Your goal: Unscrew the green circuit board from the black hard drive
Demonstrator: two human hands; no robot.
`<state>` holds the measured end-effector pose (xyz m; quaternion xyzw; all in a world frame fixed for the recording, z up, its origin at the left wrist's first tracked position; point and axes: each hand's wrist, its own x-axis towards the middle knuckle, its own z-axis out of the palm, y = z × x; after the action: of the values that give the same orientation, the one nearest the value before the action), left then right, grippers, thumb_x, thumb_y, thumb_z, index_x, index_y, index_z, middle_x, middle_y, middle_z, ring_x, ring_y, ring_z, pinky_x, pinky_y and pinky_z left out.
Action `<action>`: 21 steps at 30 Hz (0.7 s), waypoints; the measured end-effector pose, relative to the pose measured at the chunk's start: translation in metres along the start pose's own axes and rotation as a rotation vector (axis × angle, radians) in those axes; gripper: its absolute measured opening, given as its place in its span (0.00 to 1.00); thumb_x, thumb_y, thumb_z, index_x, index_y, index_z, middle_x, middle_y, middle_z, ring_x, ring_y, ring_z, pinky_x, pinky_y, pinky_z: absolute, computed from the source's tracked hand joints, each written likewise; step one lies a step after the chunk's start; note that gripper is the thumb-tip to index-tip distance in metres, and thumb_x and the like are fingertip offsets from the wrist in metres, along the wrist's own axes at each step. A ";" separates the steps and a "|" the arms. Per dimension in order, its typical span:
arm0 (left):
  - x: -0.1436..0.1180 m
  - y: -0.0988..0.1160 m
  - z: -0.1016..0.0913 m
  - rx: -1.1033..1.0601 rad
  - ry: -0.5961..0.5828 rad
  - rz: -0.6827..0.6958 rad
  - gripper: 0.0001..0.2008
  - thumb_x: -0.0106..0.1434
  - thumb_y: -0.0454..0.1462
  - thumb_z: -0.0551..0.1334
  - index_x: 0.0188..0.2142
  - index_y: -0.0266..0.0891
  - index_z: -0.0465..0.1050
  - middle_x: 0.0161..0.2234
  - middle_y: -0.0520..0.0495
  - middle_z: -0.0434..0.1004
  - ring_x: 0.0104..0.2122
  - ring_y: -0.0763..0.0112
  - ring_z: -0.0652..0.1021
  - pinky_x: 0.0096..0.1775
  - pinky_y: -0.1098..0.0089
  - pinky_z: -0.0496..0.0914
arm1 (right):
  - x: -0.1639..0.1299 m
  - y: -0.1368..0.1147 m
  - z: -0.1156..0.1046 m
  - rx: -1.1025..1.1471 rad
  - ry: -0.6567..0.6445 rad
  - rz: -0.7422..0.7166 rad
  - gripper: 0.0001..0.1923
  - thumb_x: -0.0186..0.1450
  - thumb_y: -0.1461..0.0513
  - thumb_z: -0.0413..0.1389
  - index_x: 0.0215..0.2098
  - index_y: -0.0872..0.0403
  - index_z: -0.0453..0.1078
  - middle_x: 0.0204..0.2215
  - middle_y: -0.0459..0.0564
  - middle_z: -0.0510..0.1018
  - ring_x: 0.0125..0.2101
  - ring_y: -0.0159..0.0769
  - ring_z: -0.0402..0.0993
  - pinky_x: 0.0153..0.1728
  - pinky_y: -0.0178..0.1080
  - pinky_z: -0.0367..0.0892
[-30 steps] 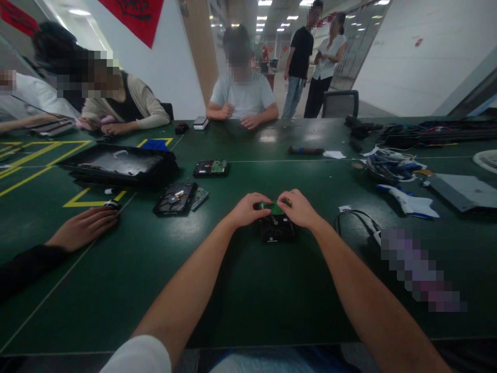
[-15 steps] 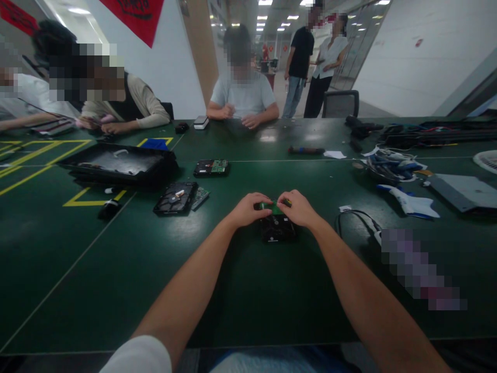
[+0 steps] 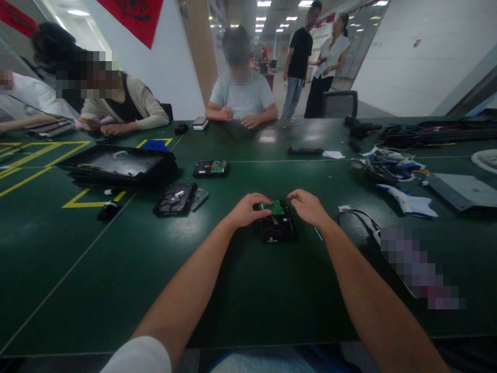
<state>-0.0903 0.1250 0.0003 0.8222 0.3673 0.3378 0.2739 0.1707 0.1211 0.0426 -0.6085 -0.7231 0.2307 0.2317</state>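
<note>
Head view, single camera. A black rectangular hard drive [image 3: 277, 227] lies flat on the dark green table [image 3: 248, 300], just ahead of the person, between both forearms. A small green circuit board [image 3: 276, 207] sits on the drive's far end.

Left hand [image 3: 248, 209]: fingers curled, fingertips pinching the left edge of the green circuit board; the hand rests against the drive's far left corner. Right hand [image 3: 308, 206]: clear of the drive, just to its right, fingers loosely closed round a thin yellow-tipped tool [image 3: 298, 197]; only the tip shows, so what kind of tool it is cannot be told. The two hands are apart, with the board between them.

Surroundings, left of the drive: an opened black hard drive with exposed platter [image 3: 175, 198] and a loose green board [image 3: 200, 196] touching its right side; further off, another black drive with green board upward [image 3: 210, 167]; a wide black shallow tray [image 3: 116, 165]; a small black object [image 3: 107, 210] by the yellow floor-style tape marking [image 3: 83, 199].

Right of the drive: a black cable loop [image 3: 355, 217] near the right wrist, a white and blue tool [image 3: 407, 203], a bundle of blue and white cables [image 3: 388, 165], a grey flat panel [image 3: 462, 190]. Mid-table: a dark cylindrical screwdriver handle [image 3: 305, 151] beside a white paper scrap [image 3: 333, 154].

Other persons sit at the far side and left end of the table; two stand behind. Nothing lies between camera and drive except the person's own forearms.
</note>
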 end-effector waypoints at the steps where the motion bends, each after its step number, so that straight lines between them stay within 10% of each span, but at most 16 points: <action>1: 0.000 -0.001 0.000 0.004 0.000 -0.003 0.16 0.63 0.43 0.71 0.51 0.47 0.81 0.53 0.45 0.80 0.55 0.58 0.77 0.61 0.52 0.68 | -0.003 0.000 -0.005 -0.022 -0.082 0.020 0.11 0.68 0.62 0.53 0.45 0.52 0.75 0.48 0.53 0.80 0.49 0.42 0.75 0.49 0.42 0.65; 6: 0.000 -0.002 0.001 0.008 0.009 -0.003 0.16 0.62 0.42 0.72 0.50 0.47 0.81 0.53 0.45 0.80 0.55 0.59 0.78 0.60 0.52 0.68 | -0.023 -0.015 -0.041 -0.107 -0.494 -0.124 0.20 0.63 0.45 0.62 0.38 0.52 0.75 0.42 0.52 0.80 0.41 0.42 0.75 0.37 0.38 0.64; 11: 0.001 0.003 0.000 0.009 0.013 0.026 0.15 0.63 0.41 0.71 0.50 0.46 0.81 0.52 0.45 0.82 0.55 0.59 0.78 0.61 0.53 0.67 | -0.033 -0.038 -0.041 -0.177 -0.704 -0.271 0.21 0.56 0.47 0.70 0.37 0.52 0.74 0.37 0.47 0.79 0.37 0.38 0.74 0.32 0.36 0.61; 21: 0.001 0.002 0.002 0.010 0.031 -0.010 0.16 0.62 0.42 0.72 0.49 0.47 0.82 0.52 0.45 0.82 0.54 0.58 0.78 0.60 0.52 0.68 | -0.033 -0.039 -0.024 -0.280 -0.650 -0.290 0.15 0.56 0.55 0.70 0.34 0.52 0.71 0.33 0.46 0.78 0.33 0.36 0.72 0.29 0.35 0.56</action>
<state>-0.0877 0.1241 0.0002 0.8163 0.3775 0.3472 0.2656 0.1601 0.0840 0.0837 -0.4207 -0.8619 0.2756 -0.0649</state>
